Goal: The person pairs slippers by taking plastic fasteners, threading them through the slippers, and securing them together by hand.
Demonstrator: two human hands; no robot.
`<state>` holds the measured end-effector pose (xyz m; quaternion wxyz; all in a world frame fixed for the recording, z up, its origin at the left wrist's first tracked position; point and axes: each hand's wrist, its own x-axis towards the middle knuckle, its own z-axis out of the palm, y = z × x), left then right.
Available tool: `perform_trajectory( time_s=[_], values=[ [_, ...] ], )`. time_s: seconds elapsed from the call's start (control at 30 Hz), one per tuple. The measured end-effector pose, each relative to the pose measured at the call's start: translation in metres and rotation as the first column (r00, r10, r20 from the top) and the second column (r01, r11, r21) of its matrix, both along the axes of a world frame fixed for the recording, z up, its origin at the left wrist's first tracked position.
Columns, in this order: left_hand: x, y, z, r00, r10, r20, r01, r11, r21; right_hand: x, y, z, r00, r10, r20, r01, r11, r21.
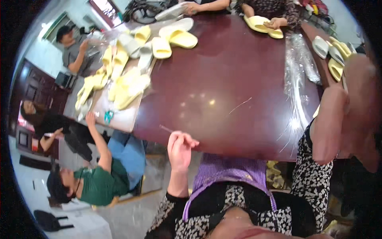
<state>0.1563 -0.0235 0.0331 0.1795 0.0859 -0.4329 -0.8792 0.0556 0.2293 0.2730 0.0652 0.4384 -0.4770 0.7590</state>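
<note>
My left hand (181, 149) is raised over the near edge of the dark red table, its fingers curled together. A thin pale strand (165, 128) sticks out from them. My right hand (338, 115) is large and smeared at the right, close to the camera, and I cannot make out what its fingers do. Beyond it lie yellow and grey slippers (336, 69). A bundle of thin clear strands (296, 115) is spread on the table beside the right hand, below some clear plastic bags (300, 59). One loose strand (240, 105) rests mid-table.
Yellow and grey slippers (129, 85) are heaped at the far left, by a small teal object (108, 116). Across the table a person's hands hold a yellow slipper (258, 24); another person holds a grey one (171, 12). A person in green (101, 179) sits at the left.
</note>
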Motion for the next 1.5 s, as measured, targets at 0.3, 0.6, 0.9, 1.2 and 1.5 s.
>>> perform_trajectory(
  time_s=[0.3,0.6,0.9,1.2,1.5],
  values=[
    [0.021,-0.006,-0.014,0.998,0.064,0.016,-0.065,0.996,0.069,0.005,0.038,-0.009,0.981,-0.169,-0.1,0.178,0.979,0.095],
    [0.008,0.01,-0.023,0.999,0.02,0.045,-0.025,0.995,0.094,-0.027,0.075,-0.052,0.988,-0.153,-0.034,0.156,0.98,0.123],
    [0.004,0.024,-0.018,0.998,-0.023,-0.05,0.024,1.0,0.019,-0.03,0.014,-0.087,0.994,-0.099,0.035,0.071,0.879,0.472],
    [0.005,0.05,0.002,0.981,-0.159,-0.114,0.162,0.987,0.012,0.017,-0.046,-0.246,0.922,0.11,0.371,-0.317,0.764,0.561],
    [0.007,0.059,-0.011,0.998,0.034,0.056,-0.001,0.868,-0.497,-0.013,-0.022,-0.277,0.699,0.102,0.708,-0.255,0.96,0.114]
  ],
)
